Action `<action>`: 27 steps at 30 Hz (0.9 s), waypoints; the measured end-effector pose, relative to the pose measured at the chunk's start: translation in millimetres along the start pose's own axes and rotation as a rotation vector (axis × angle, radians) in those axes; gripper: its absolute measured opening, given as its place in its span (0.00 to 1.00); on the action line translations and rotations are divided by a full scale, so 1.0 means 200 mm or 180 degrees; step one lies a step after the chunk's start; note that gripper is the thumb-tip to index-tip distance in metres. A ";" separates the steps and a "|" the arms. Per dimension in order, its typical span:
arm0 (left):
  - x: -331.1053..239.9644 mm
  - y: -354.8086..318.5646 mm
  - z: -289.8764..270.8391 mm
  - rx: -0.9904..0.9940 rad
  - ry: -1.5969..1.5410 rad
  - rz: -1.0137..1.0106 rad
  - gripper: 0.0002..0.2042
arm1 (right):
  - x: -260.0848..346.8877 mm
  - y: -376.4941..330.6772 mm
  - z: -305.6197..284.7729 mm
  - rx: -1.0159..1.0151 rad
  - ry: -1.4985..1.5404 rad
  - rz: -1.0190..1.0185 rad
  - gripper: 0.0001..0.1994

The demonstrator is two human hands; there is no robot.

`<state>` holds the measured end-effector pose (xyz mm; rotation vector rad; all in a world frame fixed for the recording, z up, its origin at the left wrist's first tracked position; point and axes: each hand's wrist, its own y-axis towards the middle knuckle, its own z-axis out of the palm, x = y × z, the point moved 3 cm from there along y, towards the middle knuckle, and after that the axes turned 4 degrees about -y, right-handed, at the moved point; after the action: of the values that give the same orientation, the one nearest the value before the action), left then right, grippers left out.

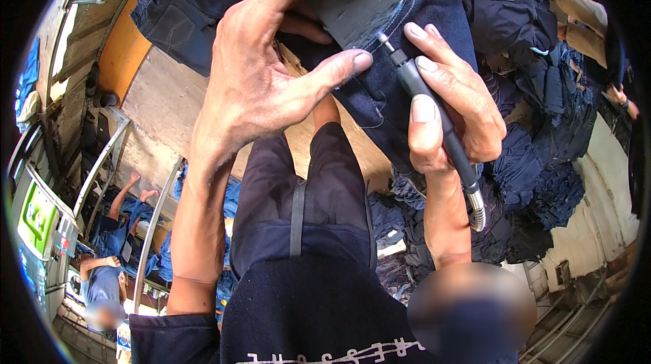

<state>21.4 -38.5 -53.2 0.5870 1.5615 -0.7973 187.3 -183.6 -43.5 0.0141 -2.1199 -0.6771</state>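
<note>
Denim (441,8) lies beneath and to the right of a dark plate (366,1). Left of the plate, the left hand (251,76) is spread wide, thumb and forefinger around it; how firmly it presses I cannot tell. Right of the plate, the right hand (464,103) is closed around a grinder (411,78), its tip just beside the plate's lower corner. Farther left lies a board (166,96); farther right, a garment heap (553,130).
</note>
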 end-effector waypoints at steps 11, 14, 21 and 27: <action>0.00 -0.01 -0.01 0.0010 -0.0044 -0.0065 0.37 | -0.02 0.00 0.01 -0.0012 -0.0051 0.0006 0.16; 0.00 -0.01 -0.01 0.0006 -0.0053 -0.0064 0.37 | -0.02 -0.01 0.01 -0.0044 -0.0058 0.0055 0.16; -0.01 -0.02 -0.03 0.0002 -0.0092 -0.0106 0.37 | -0.03 0.00 0.01 -0.0136 -0.0258 0.0243 0.15; 0.01 -0.02 -0.03 0.0025 -0.0230 -0.0248 0.39 | -0.03 0.01 0.01 -0.0107 -0.0307 0.0145 0.15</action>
<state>14.0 -36.0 -54.5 0.5001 1.5230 -0.8746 190.0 -178.8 -48.0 -0.0867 -2.1940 -0.6987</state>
